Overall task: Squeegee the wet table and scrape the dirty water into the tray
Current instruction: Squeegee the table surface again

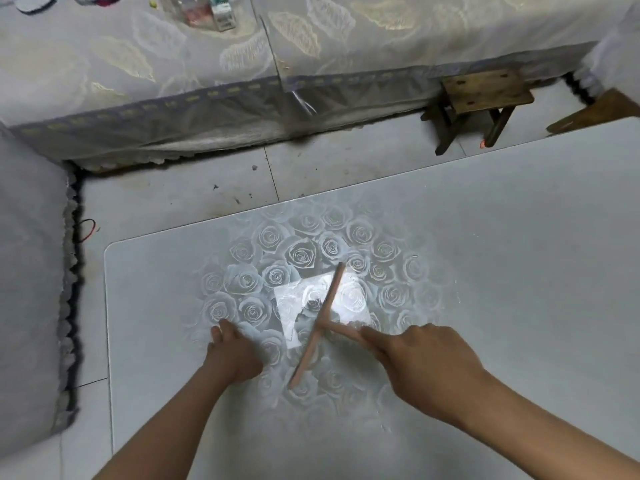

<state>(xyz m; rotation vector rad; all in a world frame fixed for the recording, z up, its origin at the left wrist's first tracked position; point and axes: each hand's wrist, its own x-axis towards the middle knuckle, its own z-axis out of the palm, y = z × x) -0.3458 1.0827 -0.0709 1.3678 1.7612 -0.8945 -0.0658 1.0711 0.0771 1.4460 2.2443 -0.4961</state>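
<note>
1 T-shaped pinkish squeegee is laid mid glossy rose-print table, handle gripped by R hand at 3 o'clock. L hand is rested at 9 o'clock; its finger state can't be told. 1 wooden stool at 1 o'clock.

A small wooden stool stands on the pale tiled floor. Left of the stool runs a long piece of furniture under a grey cover with a leaf pattern, its hem reaching the floor. On that cover, far to the stool's left, lie a few cartons. Further left and lower is a grey cushion with a lace edge, and beside it a looped red-and-black wire. Just right of the stool a second wooden piece shows in part.
</note>
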